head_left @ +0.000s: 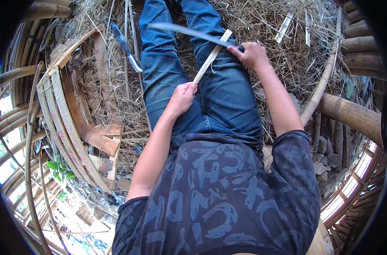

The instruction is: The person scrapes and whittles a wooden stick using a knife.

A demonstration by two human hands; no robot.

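My left hand (183, 100) is closed on the near end of a pale bamboo strip (208, 61), which slants up and to the right above my thighs. A thin curled shaving (213, 69) hangs from the strip's side. In my right hand (253, 55) is the dark handle of a long-bladed knife (189, 31), its fingers wrapped round it. The blade is smeared by motion and points left, crossing near the strip's far end. Whether the edge touches the strip, I cannot tell. Small pale flecks lie on my jeans (163, 80).
Left of my legs lies a tool with a dark blue body and a shiny end (125, 46). A slatted wooden crate (68, 119) stands farther left. Two pale split pieces (284, 27) rest on the straw at right, near a thick bamboo pole (350, 112).
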